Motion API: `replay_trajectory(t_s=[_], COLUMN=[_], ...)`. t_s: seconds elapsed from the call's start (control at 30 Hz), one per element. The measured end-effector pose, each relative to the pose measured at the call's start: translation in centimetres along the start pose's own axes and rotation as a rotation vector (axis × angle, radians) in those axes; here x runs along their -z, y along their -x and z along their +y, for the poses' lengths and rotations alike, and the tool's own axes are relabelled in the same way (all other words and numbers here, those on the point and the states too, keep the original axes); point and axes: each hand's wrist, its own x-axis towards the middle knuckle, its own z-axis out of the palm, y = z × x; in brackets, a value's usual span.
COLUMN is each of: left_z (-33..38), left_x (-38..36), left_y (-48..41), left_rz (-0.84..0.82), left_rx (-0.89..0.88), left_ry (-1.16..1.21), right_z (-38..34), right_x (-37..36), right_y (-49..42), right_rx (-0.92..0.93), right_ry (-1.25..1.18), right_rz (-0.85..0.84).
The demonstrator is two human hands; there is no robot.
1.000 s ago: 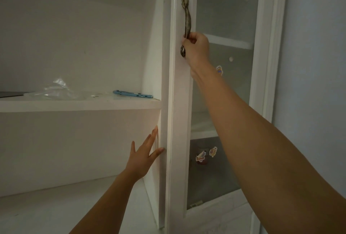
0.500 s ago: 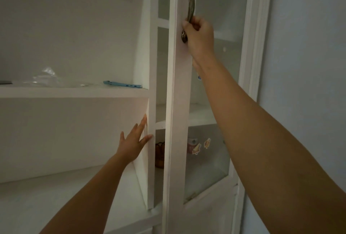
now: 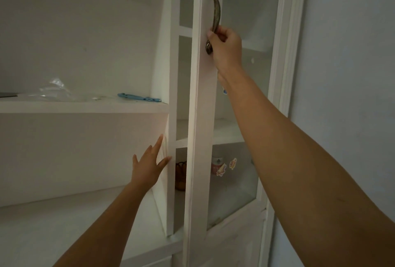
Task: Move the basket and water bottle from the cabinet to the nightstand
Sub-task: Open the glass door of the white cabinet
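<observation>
My right hand (image 3: 225, 47) grips the bronze handle (image 3: 214, 5) of the white glass cabinet door (image 3: 197, 117), which stands partly open and edge-on to me. A sliver of the brown basket (image 3: 180, 175) shows in the gap on the lower inner shelf. Behind the glass, a water bottle (image 3: 216, 163) with a red label stands blurred next to the stickers. My left hand (image 3: 149, 168) is open, its fingers spread flat against the cabinet's side panel (image 3: 171, 117), left of the basket.
An open white shelf (image 3: 81, 106) at the left carries a blue flat object (image 3: 139, 97), a clear plastic bag (image 3: 55, 91) and a dark item at its far end. A lower shelf (image 3: 64, 224) runs below. A plain wall (image 3: 352, 74) is at the right.
The door has swung from nearly closed to further open, and the basket and the inner shelves have come into sight in the gap. My left hand stays on the side panel.
</observation>
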Motion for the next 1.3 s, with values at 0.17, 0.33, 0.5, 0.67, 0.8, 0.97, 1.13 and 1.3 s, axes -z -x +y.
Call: replay_trajectory(t_s=[0.17,0.33,0.5,0.67,0.8,0.97,1.13,1.3], left_z=[-0.4,0.0,0.4,0.4,0.4,1.0,1.6,2.2], left_x=[-1.0,-2.3,-2.6,-3.1,-4.0,-3.8,-3.6,-3.3], left_y=[3.8,6.0,7.5,8.1,8.4,8.8,9.2,9.5], left_rz=[0.169,0.127,0.004,-0.088,-0.08,-0.075,-0.061,0.005], left_rx=[-0.189,-0.417,-0.444,-0.362,-0.339,-0.323,-0.312,-0.34], left_ry=[-0.117,-0.194,-0.146,-0.096,-0.025,-0.012,-0.001,-0.048], right_z=[0.1,0.2,0.0,-0.3,1.6,5.3,7.6,7.0], right_x=[-0.1,0.1,0.1,0.7,1.8,2.9,2.7,2.4], right_y=[0.1,0.0,0.2,1.1,4.6,10.5,13.0,13.8], right_rx=[0.01,0.02,0.029,0.084,0.211,0.326,0.338,0.29], right_ry=[0.002,0.044,0.078,0.179,0.496,0.909,1.132,1.066], right_rz=[0.013,0.023,0.019,-0.014,-0.062,-0.275,-0.326,-0.303])
